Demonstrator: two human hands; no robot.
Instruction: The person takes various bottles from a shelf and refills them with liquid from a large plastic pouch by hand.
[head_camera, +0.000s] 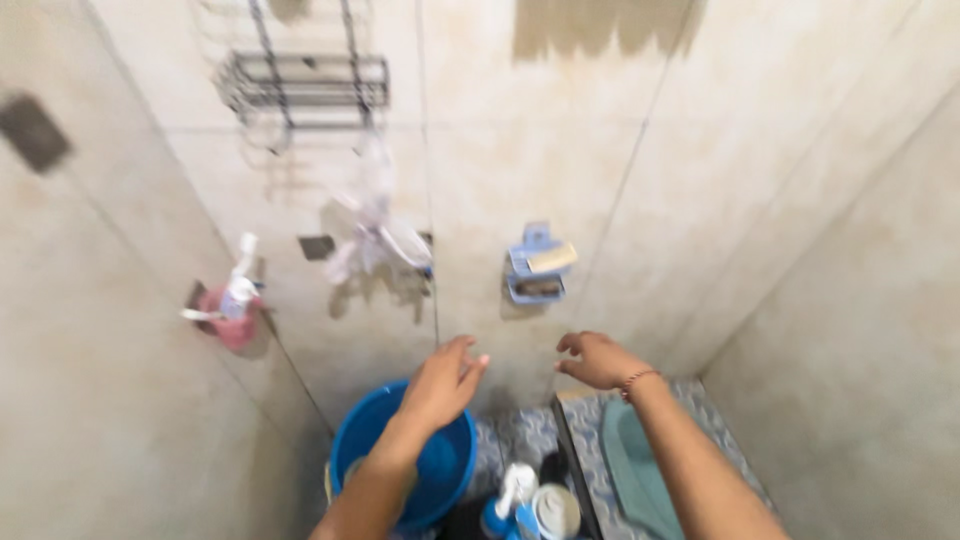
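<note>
Bucket (445, 470): blue plastic, round, standing on the patterned floor (525, 435) in the wall corner, directly under the left forearm. Judged rigid with a little flex at the rim. Whether it holds water cannot be told, so its weight is unknown: light if dry, heavy and prone to slosh if filled. Surface likely wet and slick. A faint handle shows at the near-left rim; that or the rim edge looks the safest place to take it.

Cloth (630, 465): teal, lying flat on the floor beside the right forearm. Judged soft, limp, light, and heavier if soaked.

Bottles (530, 510): a cluster with white caps and a pump top, on the floor between bucket and cloth. Judged light, easy to tip, slippery when wet.

Soap holder (538, 265): blue, fixed to the tiled wall ahead, above both hands, with a pale bar in it. A pink cup (232, 318) with brushes and a wire rack (300, 85) hang further left and higher.

Left hand (442, 385): reached forward above the bucket, fingers extended and loosely spread, grip apart, holding nothing.

Right hand (600, 360): raised toward the wall, wrist with a bead bracelet (638, 380), fingers curled downward but not closed, grip apart, empty. Neither hand visibly touches anything.
</note>
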